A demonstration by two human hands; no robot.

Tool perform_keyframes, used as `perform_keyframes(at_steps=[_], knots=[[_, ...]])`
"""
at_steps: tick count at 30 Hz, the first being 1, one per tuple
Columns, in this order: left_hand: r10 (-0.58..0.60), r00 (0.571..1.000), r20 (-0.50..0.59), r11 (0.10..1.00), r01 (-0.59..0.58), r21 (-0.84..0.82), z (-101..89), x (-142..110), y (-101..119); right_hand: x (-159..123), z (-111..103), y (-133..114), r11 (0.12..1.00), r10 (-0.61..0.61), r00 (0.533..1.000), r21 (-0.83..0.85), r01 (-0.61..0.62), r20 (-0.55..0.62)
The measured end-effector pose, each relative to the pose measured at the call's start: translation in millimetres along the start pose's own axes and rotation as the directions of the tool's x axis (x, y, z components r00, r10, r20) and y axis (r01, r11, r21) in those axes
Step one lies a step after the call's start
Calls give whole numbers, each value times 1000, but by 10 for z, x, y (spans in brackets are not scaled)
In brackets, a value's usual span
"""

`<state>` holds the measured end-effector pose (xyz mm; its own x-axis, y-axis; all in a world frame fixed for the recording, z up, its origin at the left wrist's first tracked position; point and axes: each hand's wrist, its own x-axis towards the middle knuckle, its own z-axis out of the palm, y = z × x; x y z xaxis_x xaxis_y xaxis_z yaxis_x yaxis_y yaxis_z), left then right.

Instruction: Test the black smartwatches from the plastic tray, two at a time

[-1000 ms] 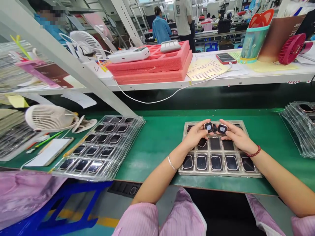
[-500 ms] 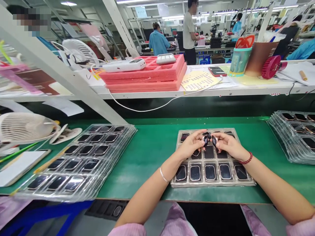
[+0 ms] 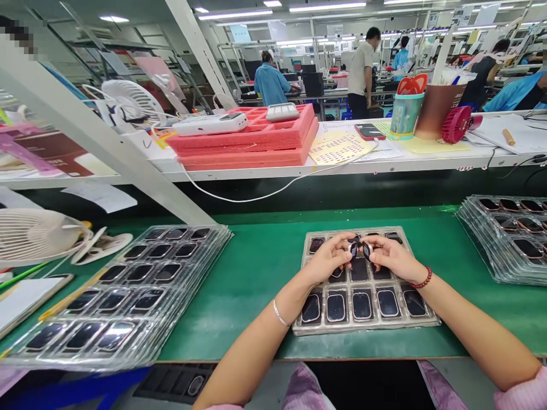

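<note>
My left hand (image 3: 329,259) and my right hand (image 3: 395,257) meet above the top of a clear plastic tray (image 3: 365,329). The left fingers pinch a small black square watch-like module (image 3: 352,249). A matching module (image 3: 366,251) sits in my right fingertips, and the two are nearly touching. Both stand edge-on, so their faces are mostly hidden. Rows of black-faced rounded rectangular devices (image 3: 362,305) lie in the tray's pockets below my hands. My hands cover most of the top row.
Stacked clear trays of similar devices lie on the green bench mat (image 3: 265,296) to the left (image 3: 128,290) and right (image 3: 504,239). A white fan (image 3: 38,236) stands at left. Pink foam trays (image 3: 243,139) sit on the shelf ahead, and co-workers stand beyond.
The two small modules have turned from showing their QR-labelled faces to standing edge-on, closer together. My view has tilted upward, so the tray and hands sit lower in the picture.
</note>
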<state>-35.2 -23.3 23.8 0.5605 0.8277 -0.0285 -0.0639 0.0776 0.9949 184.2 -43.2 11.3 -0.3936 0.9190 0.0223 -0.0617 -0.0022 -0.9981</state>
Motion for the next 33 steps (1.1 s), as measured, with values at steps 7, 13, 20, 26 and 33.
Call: perform_keyframes(at_steps=[7, 13, 20, 26, 33], knots=[[-8, 1000, 17, 1000, 7, 13, -17, 4, -15, 0, 0, -22, 1000, 9, 1000, -12, -8, 23], [-30, 999, 11, 999, 30, 18, -36, 7, -27, 3, -19, -23, 999, 6, 999, -35, -4, 54], [-21, 1000, 8, 1000, 21, 17, -48, 30, -48, 3, -21, 3, 999, -11, 999, -35, 13, 37], [5, 991, -132, 1000, -6, -3, -18, 52, -63, 11, -27, 1, 1000, -20, 993, 15, 22, -115], [35, 990, -140, 999, -37, -7, 13, 41, -47, -13, -9, -46, 997, 11, 996, -70, -17, -86]])
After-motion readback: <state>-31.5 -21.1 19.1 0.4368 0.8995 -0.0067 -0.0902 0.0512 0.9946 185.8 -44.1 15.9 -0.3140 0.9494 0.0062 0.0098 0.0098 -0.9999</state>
